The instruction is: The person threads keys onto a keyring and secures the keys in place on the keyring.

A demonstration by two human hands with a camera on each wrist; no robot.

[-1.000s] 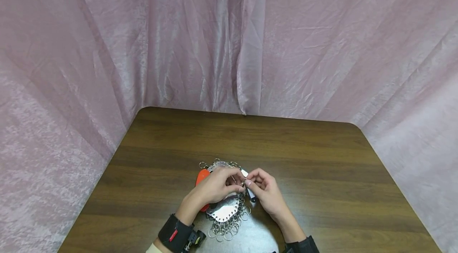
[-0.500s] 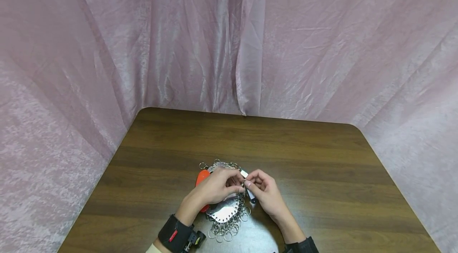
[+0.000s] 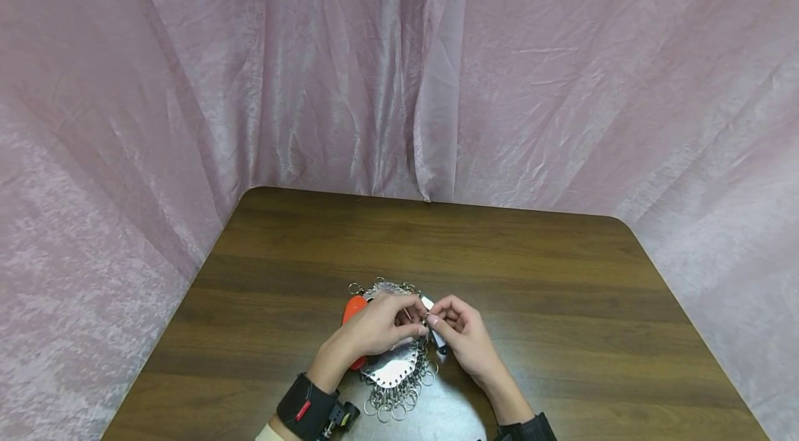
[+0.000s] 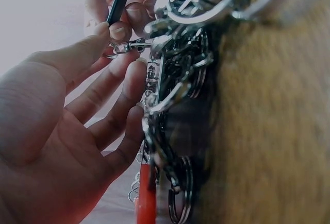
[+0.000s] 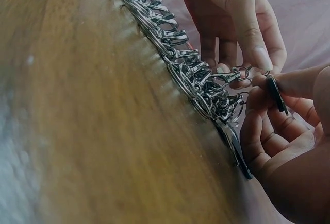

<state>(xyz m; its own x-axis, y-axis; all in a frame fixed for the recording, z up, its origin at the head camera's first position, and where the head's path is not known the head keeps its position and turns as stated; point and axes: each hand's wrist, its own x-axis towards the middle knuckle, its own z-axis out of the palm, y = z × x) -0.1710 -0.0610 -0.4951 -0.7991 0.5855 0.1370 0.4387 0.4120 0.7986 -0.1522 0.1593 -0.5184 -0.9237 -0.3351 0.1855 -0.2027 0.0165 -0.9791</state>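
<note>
A shiny metal plate [image 3: 394, 363] lies on the table, its edge hung with several swivel clasps and split rings [image 3: 399, 399]. My left hand [image 3: 379, 322] reaches over it. Thumb and finger pinch a split ring [image 4: 114, 50] at the end of one clasp [image 5: 227, 75]. My right hand [image 3: 467, 338] meets the left fingertips and pinches a small, flat dark piece [image 5: 277, 95] with a ring at its end. Its exact kind is unclear. Beneath the hands rests a slim white-and-black item [image 3: 440, 342], partly covered.
An orange-red rounded object [image 3: 354, 307] sits by the plate's left side, partly under the left hand. The wooden table [image 3: 499, 254] extends back to pink curtains [image 3: 349, 80]. Black straps [image 3: 306, 403] with cameras circle the wrists.
Both hands keep nearly the same place over the clasps. Only slight fingertip shifts show; the plate and rings stay put.
</note>
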